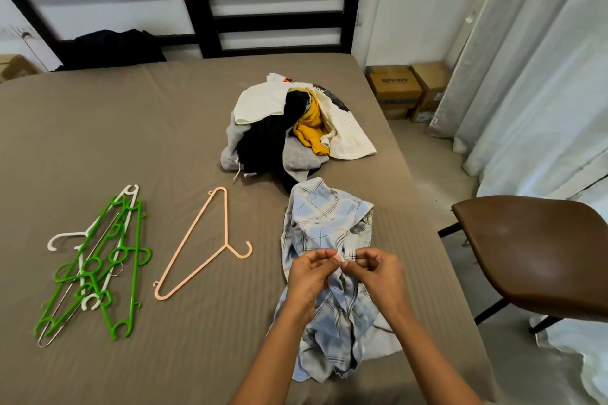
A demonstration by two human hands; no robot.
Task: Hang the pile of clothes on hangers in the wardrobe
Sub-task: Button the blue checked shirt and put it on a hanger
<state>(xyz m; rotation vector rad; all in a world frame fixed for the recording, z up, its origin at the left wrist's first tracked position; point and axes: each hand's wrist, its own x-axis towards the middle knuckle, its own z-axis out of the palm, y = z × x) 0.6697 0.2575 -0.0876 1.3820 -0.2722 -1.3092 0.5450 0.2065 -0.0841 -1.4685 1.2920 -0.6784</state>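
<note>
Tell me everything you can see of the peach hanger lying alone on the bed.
The peach plastic triangular clothes hanger is thin and looks intact, with a small curl at its near corner. It lies flat on the taupe ribbed bed sheet, hook pointing right toward the blue plaid shirt, apart from it and from the heap of green and white hangers. Only the sheet touches it.

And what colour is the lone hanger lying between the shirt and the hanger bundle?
Pale peach-pink hanger, seen best in the head view.
</note>
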